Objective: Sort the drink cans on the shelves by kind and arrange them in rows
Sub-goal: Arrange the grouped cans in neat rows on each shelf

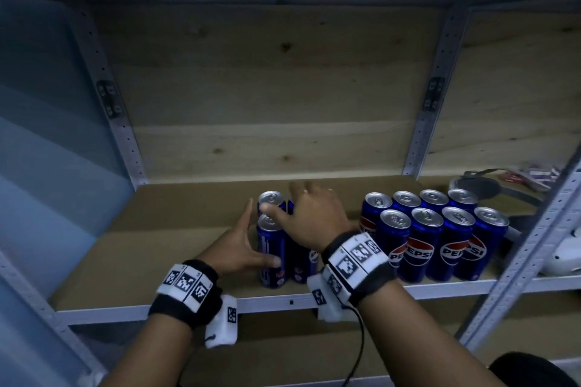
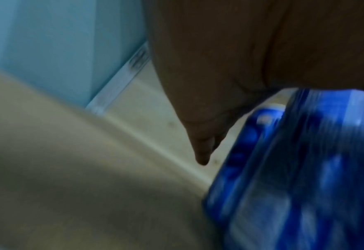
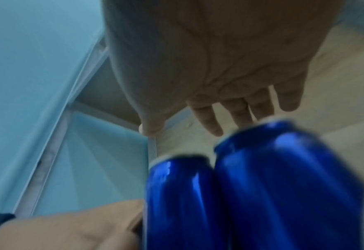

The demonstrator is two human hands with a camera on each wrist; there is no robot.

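Observation:
A small cluster of blue Pepsi cans stands mid-shelf in the head view, with a front left can (image 1: 272,248) and one behind it (image 1: 272,198); the others are partly hidden under my right hand (image 1: 309,214). That hand hovers over the can tops with fingers spread. My left hand (image 1: 242,242) lies flat against the cluster's left side, fingers straight, thumb touching the front can low down. In the left wrist view the palm (image 2: 219,67) is beside a blurred blue can (image 2: 294,169). The right wrist view has straight fingers (image 3: 206,121) above two cans (image 3: 283,177). Two neat rows of Pepsi cans (image 1: 424,245) stand to the right.
The shelf board (image 1: 157,229) is bare left of the cluster, bounded by a translucent blue side panel (image 1: 47,166). A grey metal upright (image 1: 534,245) slants across the right. Behind it are a black strapped device (image 1: 478,188), small packets (image 1: 534,176) and a white object (image 1: 566,254).

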